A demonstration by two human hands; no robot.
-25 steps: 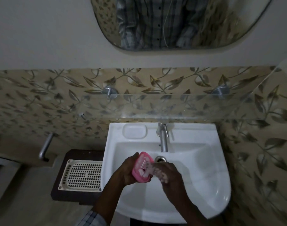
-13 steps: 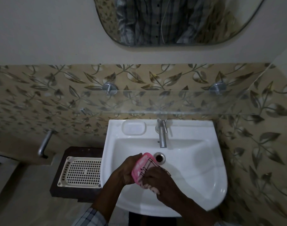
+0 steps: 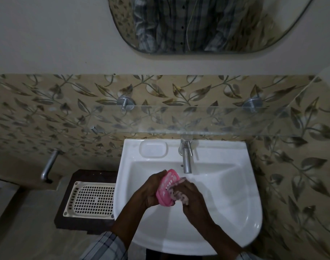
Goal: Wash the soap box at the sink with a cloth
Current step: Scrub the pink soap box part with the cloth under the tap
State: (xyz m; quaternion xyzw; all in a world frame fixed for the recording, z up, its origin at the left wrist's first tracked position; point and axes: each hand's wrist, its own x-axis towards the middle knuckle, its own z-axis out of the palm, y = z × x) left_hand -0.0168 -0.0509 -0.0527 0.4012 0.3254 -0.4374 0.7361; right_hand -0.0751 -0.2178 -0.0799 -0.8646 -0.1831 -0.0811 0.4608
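Observation:
A pink slotted soap box (image 3: pixel 167 186) is held on its edge over the white sink (image 3: pixel 226 194), just left of the tap's spout. My left hand (image 3: pixel 151 190) grips its back from the left. My right hand (image 3: pixel 190 196) presses a pale patterned cloth (image 3: pixel 177 192) against the box's open slotted face. The cloth is mostly hidden under my fingers. The drain is covered by my hands.
A steel tap (image 3: pixel 186 158) stands at the sink's back, beside a moulded soap recess (image 3: pixel 154 150). A glass shelf (image 3: pixel 198 119) juts out above the sink. Left of the sink, a cream perforated tray (image 3: pixel 91 199) lies on a dark stand. A mirror (image 3: pixel 198 23) hangs above.
Both hands with the box have shifted slightly up toward the tap. My right hand has rubbed the cloth along the box's face, now lower on it.

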